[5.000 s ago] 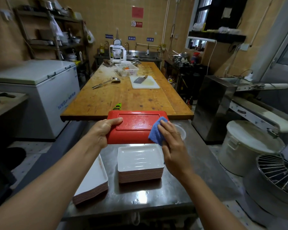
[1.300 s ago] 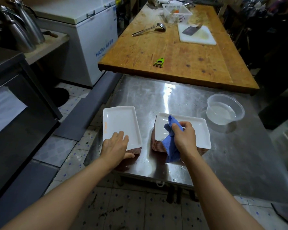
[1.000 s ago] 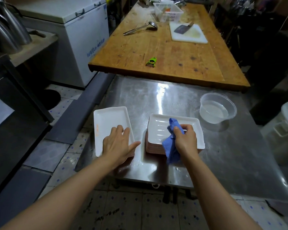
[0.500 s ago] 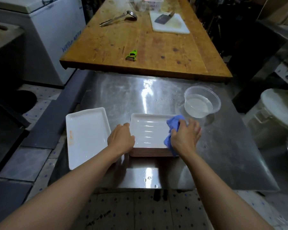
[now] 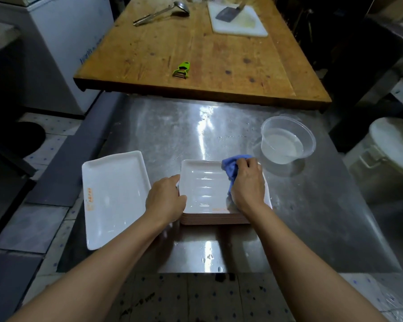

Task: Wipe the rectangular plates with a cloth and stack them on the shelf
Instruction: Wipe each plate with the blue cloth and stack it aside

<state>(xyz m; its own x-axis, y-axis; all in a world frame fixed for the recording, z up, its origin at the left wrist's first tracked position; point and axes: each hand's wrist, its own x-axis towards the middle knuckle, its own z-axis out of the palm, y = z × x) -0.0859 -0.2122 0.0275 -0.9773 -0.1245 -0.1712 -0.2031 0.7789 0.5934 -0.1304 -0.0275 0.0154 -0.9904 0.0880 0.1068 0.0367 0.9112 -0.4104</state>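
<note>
Both forearms are bare to the frame's edge, with no sleeves, and the left hand (image 5: 165, 201) and right hand (image 5: 248, 188) are ungloved.

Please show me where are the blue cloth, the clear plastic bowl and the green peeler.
blue cloth (image 5: 230, 169): head view, on the fold above the right hand.
clear plastic bowl (image 5: 286, 145): head view, on the water inside.
green peeler (image 5: 182, 69): head view, on its handle.

There is one view only, from a wide-angle camera worn on the person's head. It looks forward and steeply down, close over the steel table (image 5: 312, 205), which fills the middle of the frame. Both forearms enter from the bottom edge and meet just below centre. The wooden table (image 5: 196, 54) runs away toward the top edge, and floor tiles (image 5: 196, 298) show along the bottom. Straight edges bow near the frame's sides.
</note>
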